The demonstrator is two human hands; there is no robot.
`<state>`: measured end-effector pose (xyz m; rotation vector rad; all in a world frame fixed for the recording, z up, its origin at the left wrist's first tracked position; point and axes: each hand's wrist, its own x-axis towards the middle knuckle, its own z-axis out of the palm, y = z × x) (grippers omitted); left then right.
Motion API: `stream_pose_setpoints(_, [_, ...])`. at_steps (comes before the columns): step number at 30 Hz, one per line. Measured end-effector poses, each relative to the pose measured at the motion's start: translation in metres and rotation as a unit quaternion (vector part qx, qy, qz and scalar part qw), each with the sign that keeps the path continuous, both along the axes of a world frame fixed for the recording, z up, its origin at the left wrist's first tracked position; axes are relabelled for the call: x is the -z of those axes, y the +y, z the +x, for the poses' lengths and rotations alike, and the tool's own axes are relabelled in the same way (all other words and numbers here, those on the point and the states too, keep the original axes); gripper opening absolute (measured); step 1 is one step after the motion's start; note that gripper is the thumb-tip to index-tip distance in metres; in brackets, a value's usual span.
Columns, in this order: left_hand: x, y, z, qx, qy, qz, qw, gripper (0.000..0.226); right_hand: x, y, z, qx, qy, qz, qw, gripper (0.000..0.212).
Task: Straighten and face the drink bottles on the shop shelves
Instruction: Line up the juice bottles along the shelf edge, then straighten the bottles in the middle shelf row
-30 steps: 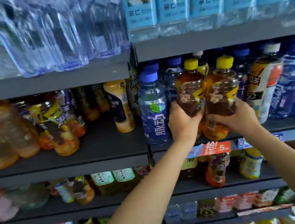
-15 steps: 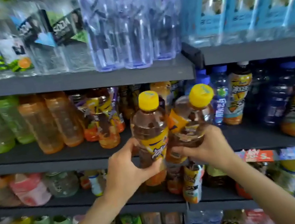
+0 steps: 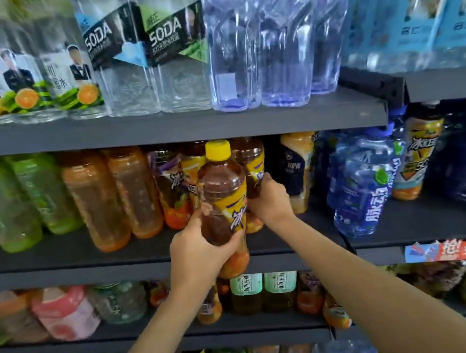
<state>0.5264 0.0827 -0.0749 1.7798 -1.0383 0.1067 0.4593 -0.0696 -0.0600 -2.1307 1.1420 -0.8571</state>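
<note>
My left hand [image 3: 198, 250] grips the lower half of a brown iced-tea bottle [image 3: 224, 196] with a yellow cap and yellow label, held upright at the front edge of the middle shelf [image 3: 86, 265]. Just behind it, my right hand [image 3: 269, 198] holds a second iced-tea bottle [image 3: 252, 160] of the same kind, set further back on that shelf; its cap is hidden under the shelf above. Other iced-tea bottles [image 3: 171, 183] stand directly to the left of both.
Orange [image 3: 114, 196] and green [image 3: 4, 202] drink bottles fill the shelf to the left. A dark-and-cream bottle [image 3: 297, 165] and a blue water bottle [image 3: 362, 182] stand to the right. Soda and large water bottles [image 3: 251, 34] sit on the shelf above; more drinks on lower shelves.
Both hands have carried the two iced-tea bottles left from the right-hand bay to this shelf section. The right-hand bottle now sits back among the row; the left one is at the front.
</note>
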Motion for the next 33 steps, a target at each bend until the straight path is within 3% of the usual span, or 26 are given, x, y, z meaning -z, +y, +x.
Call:
stream_pose_setpoints(9, [-0.002, -0.033, 0.004, -0.001, 0.003, -0.01, 1.0, 0.049, 0.003, -0.022, 0.009, -0.034, -0.008, 0.1, 0.994, 0.041])
stream_pose_setpoints(15, [-0.003, -0.054, 0.0, 0.034, 0.023, 0.004, 0.999, 0.052, 0.009, -0.008, -0.025, -0.095, -0.137, 0.126, 0.978, 0.035])
stream_pose_setpoints(18, [-0.007, -0.058, 0.005, 0.044, -0.024, 0.093, 0.994, 0.057, 0.006, 0.004, -0.036, -0.177, -0.074, 0.107, 0.976, 0.043])
stream_pose_setpoints(21, [-0.017, -0.059, 0.014, 0.031, -0.107, 0.196, 0.974, 0.061, 0.007, 0.014, -0.033, -0.174, -0.004, 0.064, 0.983, 0.052])
stream_pose_setpoints(23, [-0.02, -0.051, 0.019, 0.027, -0.145, 0.207, 0.967, 0.056, 0.01, 0.02, -0.029, -0.13, 0.001, 0.015, 0.991, 0.05])
stream_pose_setpoints(25, [-0.015, -0.038, 0.027, -0.007, -0.156, 0.147, 0.977, 0.045, 0.011, 0.024, -0.023, -0.09, 0.003, -0.009, 0.996, 0.05])
stream_pose_setpoints(27, [-0.005, -0.026, 0.038, -0.053, -0.112, 0.057, 0.991, 0.03, 0.011, 0.026, -0.017, -0.052, 0.011, -0.021, 0.998, 0.052])
stream_pose_setpoints(28, [-0.001, -0.023, 0.043, -0.064, -0.077, 0.047, 0.994, 0.035, 0.011, 0.027, -0.014, -0.033, 0.012, -0.025, 0.999, 0.053])
stream_pose_setpoints(31, [0.01, -0.032, 0.052, -0.027, 0.021, 0.153, 0.988, 0.07, 0.013, 0.03, -0.003, 0.015, 0.019, -0.036, 0.999, 0.056])
stream_pose_setpoints(33, [0.014, -0.042, 0.052, -0.023, 0.035, 0.181, 0.983, 0.075, 0.014, 0.029, 0.004, 0.037, 0.03, -0.042, 0.998, 0.06])
